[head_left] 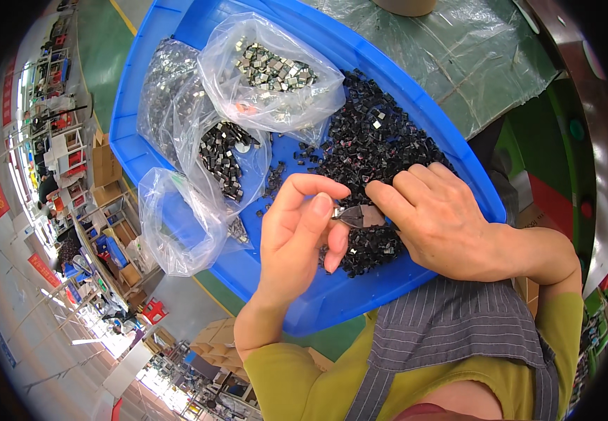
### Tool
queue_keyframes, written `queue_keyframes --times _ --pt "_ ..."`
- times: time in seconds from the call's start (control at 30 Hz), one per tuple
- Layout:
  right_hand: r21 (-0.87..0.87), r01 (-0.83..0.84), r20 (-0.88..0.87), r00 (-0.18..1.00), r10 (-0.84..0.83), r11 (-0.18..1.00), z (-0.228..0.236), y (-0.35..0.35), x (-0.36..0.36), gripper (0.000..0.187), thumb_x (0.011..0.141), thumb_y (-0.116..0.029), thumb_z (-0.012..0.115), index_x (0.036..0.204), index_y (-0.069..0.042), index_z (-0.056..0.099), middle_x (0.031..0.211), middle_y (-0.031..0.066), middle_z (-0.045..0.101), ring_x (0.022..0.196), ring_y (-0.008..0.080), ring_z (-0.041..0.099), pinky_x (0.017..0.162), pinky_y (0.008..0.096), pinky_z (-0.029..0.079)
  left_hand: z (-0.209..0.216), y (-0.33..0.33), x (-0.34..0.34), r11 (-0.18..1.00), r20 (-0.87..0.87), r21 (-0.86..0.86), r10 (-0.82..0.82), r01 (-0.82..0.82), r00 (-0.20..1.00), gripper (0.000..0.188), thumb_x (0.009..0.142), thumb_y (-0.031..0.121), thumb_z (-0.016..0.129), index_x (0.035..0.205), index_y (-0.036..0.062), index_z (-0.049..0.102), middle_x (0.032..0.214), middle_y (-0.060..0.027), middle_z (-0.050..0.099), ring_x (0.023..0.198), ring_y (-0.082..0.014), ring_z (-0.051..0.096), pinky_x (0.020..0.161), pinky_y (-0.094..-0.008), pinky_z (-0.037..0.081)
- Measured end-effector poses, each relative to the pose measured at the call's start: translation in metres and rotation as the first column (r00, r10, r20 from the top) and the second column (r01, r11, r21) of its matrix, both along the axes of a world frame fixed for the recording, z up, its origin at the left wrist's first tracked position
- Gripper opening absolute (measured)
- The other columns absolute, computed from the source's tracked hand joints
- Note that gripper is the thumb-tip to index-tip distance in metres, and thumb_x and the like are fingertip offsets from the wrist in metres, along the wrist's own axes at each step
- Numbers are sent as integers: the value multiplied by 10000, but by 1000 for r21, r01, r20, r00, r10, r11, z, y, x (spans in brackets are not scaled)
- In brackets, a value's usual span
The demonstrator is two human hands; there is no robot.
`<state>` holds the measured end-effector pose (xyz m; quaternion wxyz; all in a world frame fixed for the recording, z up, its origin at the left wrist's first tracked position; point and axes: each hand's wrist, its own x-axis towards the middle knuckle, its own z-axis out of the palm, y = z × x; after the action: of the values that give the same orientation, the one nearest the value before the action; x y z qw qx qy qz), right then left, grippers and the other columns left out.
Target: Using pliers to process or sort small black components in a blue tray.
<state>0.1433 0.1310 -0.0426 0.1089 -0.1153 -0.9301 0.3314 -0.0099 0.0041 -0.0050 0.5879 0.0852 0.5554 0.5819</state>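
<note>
Over a heap of small black parts my two hands come close together. My right hand is closed around a small plier-like tool, whose dark metal jaws point toward my left hand; its handles are mostly hidden by my fingers. With thumb and forefinger bent in a pinch, my left hand holds a tiny shiny piece at the tool's tip. That piece is too small to name. The heap lies in a large blue plastic tray.
Inside the tray, to the left, lie an open clear bag of small silvery pieces, a bag with black parts and a crumpled clear bag. A plastic-covered table extends beyond the tray. Cardboard boxes stand behind on the left.
</note>
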Motion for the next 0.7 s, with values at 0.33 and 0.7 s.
queue_keyframes --times 0.33,0.7 --pt "-116 -4 -60 998 -3 993 4 -2 0 192 735 -54 602 914 -76 535 744 66 494 709 242 550 635 361 427 4 -8 19 961 -168 225 203 -163 965 186 999 139 474 1116 -5 491 634 -16 479 481 -70 423 429 -204 357" --pt "-257 -58 -55 997 46 965 4 0 1 424 649 24 673 1050 -54 557 816 79 559 754 276 577 659 379 443 17 -9 14 975 25 150 163 -165 986 238 1011 181 441 1151 -11 461 638 -56 522 463 -139 498 443 -254 432"
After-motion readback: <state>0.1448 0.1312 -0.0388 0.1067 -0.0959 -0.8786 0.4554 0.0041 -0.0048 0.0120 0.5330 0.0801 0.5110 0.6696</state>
